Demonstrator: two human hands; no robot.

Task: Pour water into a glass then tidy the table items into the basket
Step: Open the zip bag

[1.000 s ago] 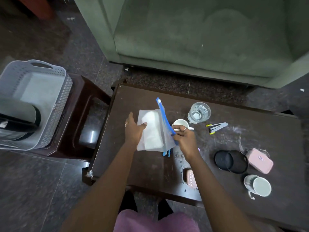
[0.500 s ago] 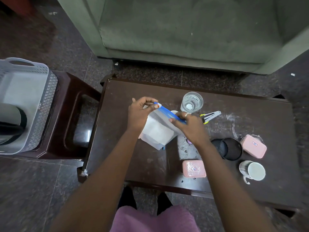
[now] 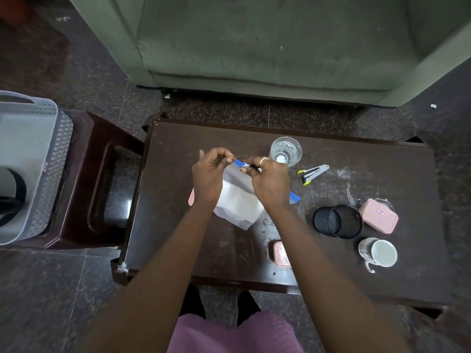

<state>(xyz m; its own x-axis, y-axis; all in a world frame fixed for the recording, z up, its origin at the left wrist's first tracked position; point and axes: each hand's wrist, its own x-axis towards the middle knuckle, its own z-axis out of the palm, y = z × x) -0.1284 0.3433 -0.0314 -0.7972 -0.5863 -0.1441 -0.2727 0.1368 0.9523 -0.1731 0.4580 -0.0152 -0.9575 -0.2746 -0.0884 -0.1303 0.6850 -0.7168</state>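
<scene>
A clear zip bag (image 3: 237,205) with a blue zip strip and something white inside hangs over the dark table (image 3: 178,225). My left hand (image 3: 210,171) pinches the strip's left end, and my right hand (image 3: 270,179) pinches the strip just beside it. Right behind my right hand stands a glass of water (image 3: 285,151). The grey perforated basket (image 3: 38,159) sits on a stool at the far left, with a dark object inside.
On the table lie a stapler (image 3: 314,173), a black mesh cup (image 3: 337,220) on its side, a pink box (image 3: 379,216), a white mug (image 3: 378,253) and a pink case (image 3: 281,253) near the front edge. A green sofa (image 3: 267,42) stands behind.
The bag went from lying flat under both hands to being lifted by its blue strip. My hands have drawn close together along the strip.
</scene>
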